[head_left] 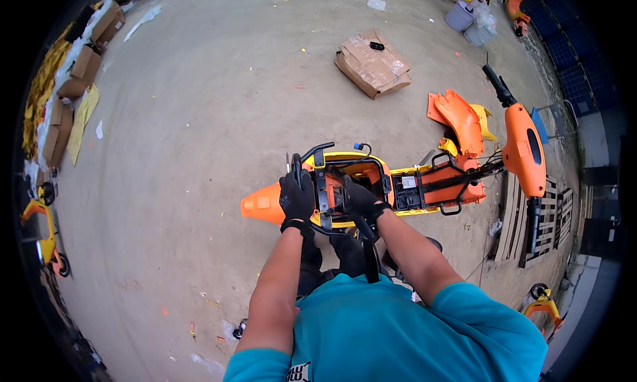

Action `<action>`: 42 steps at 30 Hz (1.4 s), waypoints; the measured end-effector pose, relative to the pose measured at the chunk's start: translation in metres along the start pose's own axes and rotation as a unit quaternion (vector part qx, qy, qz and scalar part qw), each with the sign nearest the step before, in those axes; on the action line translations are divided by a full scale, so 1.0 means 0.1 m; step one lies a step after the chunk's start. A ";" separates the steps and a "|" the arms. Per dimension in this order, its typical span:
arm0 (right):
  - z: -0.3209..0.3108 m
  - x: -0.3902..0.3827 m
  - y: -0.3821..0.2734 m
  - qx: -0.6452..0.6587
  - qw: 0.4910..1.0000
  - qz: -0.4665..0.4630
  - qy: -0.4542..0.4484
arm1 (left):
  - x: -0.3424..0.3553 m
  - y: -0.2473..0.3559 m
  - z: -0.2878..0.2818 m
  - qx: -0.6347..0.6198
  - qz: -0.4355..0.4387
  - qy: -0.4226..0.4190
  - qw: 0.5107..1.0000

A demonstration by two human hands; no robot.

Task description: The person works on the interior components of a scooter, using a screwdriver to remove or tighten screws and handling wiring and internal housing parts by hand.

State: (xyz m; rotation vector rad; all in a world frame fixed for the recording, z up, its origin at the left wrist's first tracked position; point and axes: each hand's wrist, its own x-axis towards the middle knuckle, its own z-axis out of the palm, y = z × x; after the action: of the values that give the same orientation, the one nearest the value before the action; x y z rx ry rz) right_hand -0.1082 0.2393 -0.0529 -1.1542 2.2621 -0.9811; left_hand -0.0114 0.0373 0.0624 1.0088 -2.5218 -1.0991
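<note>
One gloved left hand (296, 197) curls, the scooter's (263, 203) grab rail (320, 148) beside its fingertips; the right hand (361, 201) has the seat well (379, 163) beneath its fingers. I can't tell what either grips.

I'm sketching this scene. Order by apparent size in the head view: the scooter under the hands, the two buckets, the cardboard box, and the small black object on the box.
1. Orange-and-yellow scooter
2. Cardboard box
3. Left bucket and right bucket, too alike to rank
4. Small black object
</note>
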 end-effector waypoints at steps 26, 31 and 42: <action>-0.03 -1.51 -0.71 0.727 0.619 0.283 0.090 | -1.14 -0.25 -0.11 -0.091 0.099 -0.354 0.925; -0.10 -1.55 -0.41 0.217 0.913 0.345 -0.017 | -0.98 -0.43 0.15 0.014 0.157 -0.263 0.952; -0.21 -1.08 0.01 0.185 0.977 -0.015 -0.105 | -0.72 -0.17 0.59 0.145 0.174 -0.282 0.932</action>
State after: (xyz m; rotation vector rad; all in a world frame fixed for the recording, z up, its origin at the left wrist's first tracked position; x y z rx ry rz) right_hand -0.0603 0.3364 -0.0345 -1.0720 1.8072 -1.1700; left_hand 0.0246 0.1108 0.0144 0.2751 -3.2255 -1.0347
